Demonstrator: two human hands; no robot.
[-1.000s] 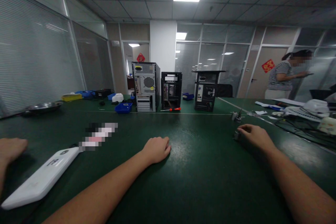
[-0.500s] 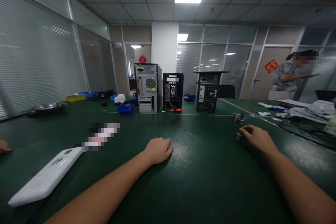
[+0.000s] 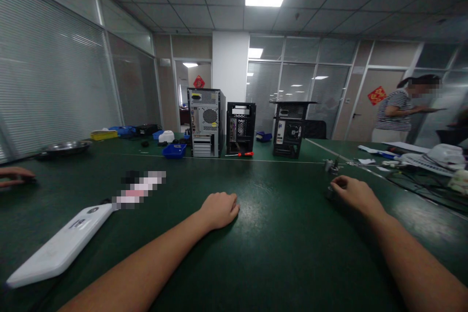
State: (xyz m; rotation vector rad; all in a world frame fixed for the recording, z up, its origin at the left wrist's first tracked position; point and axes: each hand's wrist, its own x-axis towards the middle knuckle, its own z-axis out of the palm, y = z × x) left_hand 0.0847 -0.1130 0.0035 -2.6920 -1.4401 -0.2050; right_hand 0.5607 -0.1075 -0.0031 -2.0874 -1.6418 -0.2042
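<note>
My left hand [image 3: 220, 210] rests on the green table [image 3: 256, 253] in a loose fist, its fingers curled under; nothing shows in it. Over on the right, the fingertips of my right hand [image 3: 356, 195] pinch a small metal cylinder [image 3: 329, 192] low at the tabletop. Part of that cylinder is blurred and dark, so its exact kind cannot be told. Just beyond it stand several other small metal parts [image 3: 332, 166], apart from my fingers.
Three computer cases, one grey [image 3: 205, 124] and two black, stand at the back with a red-handled screwdriver [image 3: 244, 154] and a blue tray [image 3: 174, 150]. A white device [image 3: 62, 246] lies left, near another person's hand [image 3: 16, 176]. Cables [image 3: 420, 185] lie right; a person [image 3: 393, 112] stands behind.
The other person's hand at the left edge has come further into view. My right hand stays at the small cylinder, which now looks darker. My left hand has not moved.
</note>
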